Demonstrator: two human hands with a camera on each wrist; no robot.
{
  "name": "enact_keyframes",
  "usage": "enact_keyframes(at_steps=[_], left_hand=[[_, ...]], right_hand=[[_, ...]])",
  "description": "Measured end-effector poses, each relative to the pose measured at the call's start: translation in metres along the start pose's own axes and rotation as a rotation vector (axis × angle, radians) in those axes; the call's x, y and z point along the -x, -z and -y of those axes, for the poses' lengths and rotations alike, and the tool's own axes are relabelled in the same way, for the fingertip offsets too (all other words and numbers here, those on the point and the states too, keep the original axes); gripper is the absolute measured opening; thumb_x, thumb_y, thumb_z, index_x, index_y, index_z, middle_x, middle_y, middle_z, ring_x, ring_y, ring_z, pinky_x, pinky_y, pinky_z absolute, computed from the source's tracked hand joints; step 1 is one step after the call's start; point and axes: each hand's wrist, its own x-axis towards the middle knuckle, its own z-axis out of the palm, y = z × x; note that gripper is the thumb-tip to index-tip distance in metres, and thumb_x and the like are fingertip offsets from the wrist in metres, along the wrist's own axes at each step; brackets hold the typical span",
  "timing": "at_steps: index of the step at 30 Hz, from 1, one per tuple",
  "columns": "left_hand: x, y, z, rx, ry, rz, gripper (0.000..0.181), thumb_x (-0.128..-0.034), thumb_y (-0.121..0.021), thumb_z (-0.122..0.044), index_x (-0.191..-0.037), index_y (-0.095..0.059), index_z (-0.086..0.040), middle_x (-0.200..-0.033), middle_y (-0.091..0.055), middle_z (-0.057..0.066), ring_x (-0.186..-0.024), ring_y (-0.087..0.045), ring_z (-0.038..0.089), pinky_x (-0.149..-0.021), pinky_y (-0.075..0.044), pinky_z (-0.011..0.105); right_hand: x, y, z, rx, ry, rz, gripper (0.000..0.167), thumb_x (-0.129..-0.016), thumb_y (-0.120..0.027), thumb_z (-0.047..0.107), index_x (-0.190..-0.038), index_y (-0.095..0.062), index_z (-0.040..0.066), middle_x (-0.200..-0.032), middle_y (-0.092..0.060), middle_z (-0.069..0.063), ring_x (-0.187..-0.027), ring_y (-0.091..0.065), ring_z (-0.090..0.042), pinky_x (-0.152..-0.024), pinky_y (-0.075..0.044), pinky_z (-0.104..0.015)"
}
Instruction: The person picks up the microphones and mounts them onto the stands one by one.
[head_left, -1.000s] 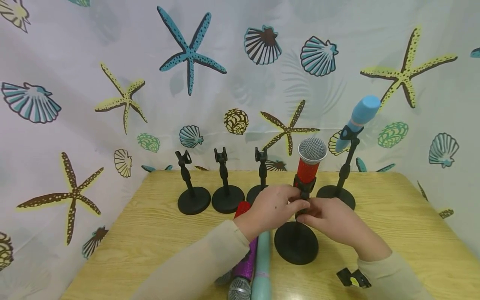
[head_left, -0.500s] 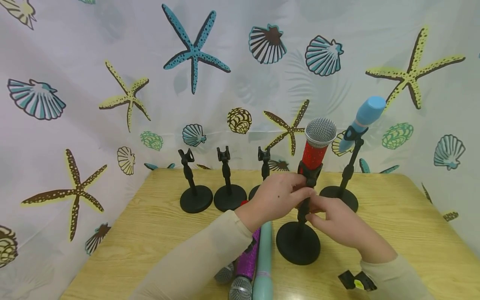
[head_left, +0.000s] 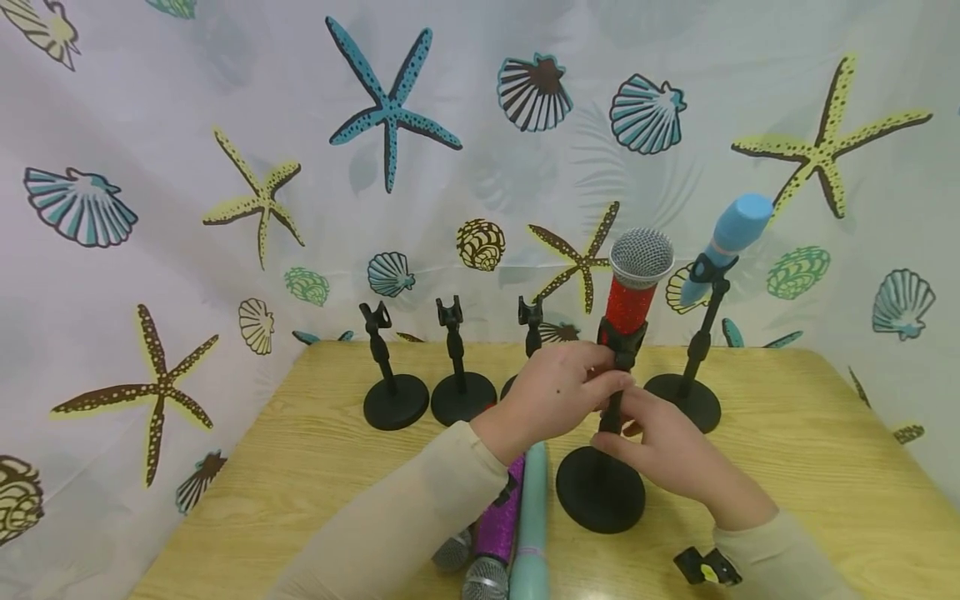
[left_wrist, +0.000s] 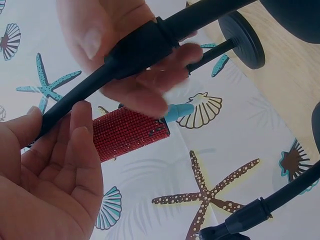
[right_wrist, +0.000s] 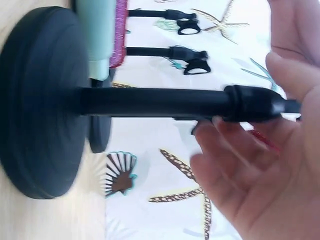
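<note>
A red glittery microphone point(head_left: 628, 310) with a silver mesh head sits tilted in the clip of a black desk microphone stand point(head_left: 600, 493). My left hand point(head_left: 551, 390) pinches the stand's thin upper rod just under the clip, thumb against fingers, as the left wrist view also shows. Lower down, my right hand point(head_left: 675, 454) has its fingers and thumb curled round the pole at the thicker collar point(left_wrist: 140, 50). In the right wrist view the round base point(right_wrist: 42, 102) and lower pole point(right_wrist: 155, 102) stand at the left of that hand. The left forearm hides part of the table.
Black stands with bare clips point(head_left: 396, 402) point(head_left: 462, 398) line the back left. A light-blue microphone point(head_left: 731, 233) is clipped on another stand at back right. Purple point(head_left: 498, 517) and mint point(head_left: 532, 517) microphones lie in front. A loose black clip point(head_left: 707, 567) lies by the right sleeve.
The red microphone and upper rod have risen relative to the base, with the left hand going up along. The right hand's fingers have shifted about the collar.
</note>
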Motion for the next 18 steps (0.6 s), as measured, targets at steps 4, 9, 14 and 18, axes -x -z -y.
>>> enact_keyframes(at_steps=[4, 9, 14, 18], left_hand=[[-0.0005, -0.0003, -0.0005, -0.003, 0.007, 0.002, 0.023, -0.1023, -0.062, -0.035, -0.085, -0.066, -0.022, -0.068, -0.057, -0.015, -0.061, -0.052, 0.003, -0.054, -0.042, 0.02], [-0.0003, -0.0003, -0.0001, -0.043, -0.019, -0.011, 0.023, -0.1023, -0.062, -0.033, -0.083, -0.065, -0.021, -0.066, -0.054, -0.012, -0.058, -0.048, 0.004, -0.053, -0.038, 0.019], [0.0005, -0.0004, 0.0, -0.051, -0.029, -0.012, 0.023, -0.1027, -0.062, -0.032, -0.083, -0.065, -0.021, -0.067, -0.054, -0.01, -0.058, -0.047, 0.006, -0.053, -0.037, 0.02], [0.0003, -0.0018, 0.0006, -0.037, -0.021, -0.02, 0.023, -0.1024, -0.062, -0.033, -0.083, -0.065, -0.022, -0.066, -0.056, -0.014, -0.059, -0.049, 0.004, -0.053, -0.04, 0.019]], right_hand=[[0.0016, 0.007, -0.0011, -0.057, 0.059, 0.026, 0.015, -0.096, -0.071, 0.014, -0.111, -0.069, 0.018, -0.109, -0.066, 0.009, -0.1, -0.063, -0.012, -0.082, -0.056, -0.035], [-0.0013, 0.0068, -0.0015, -0.001, -0.072, 0.007, 0.018, -0.091, -0.078, 0.032, -0.096, -0.066, 0.019, -0.086, -0.065, 0.01, -0.078, -0.062, -0.01, -0.069, -0.053, -0.032], [-0.0022, 0.003, 0.0027, 0.02, -0.151, -0.004, 0.045, -0.086, -0.08, 0.047, -0.104, -0.061, 0.011, -0.084, -0.06, 0.003, -0.074, -0.06, -0.014, -0.062, -0.049, -0.031], [0.0011, 0.0075, 0.0012, -0.032, -0.052, 0.03, 0.033, -0.093, -0.075, 0.031, -0.118, -0.064, 0.012, -0.104, -0.066, 0.005, -0.093, -0.066, -0.014, -0.075, -0.056, -0.032]])
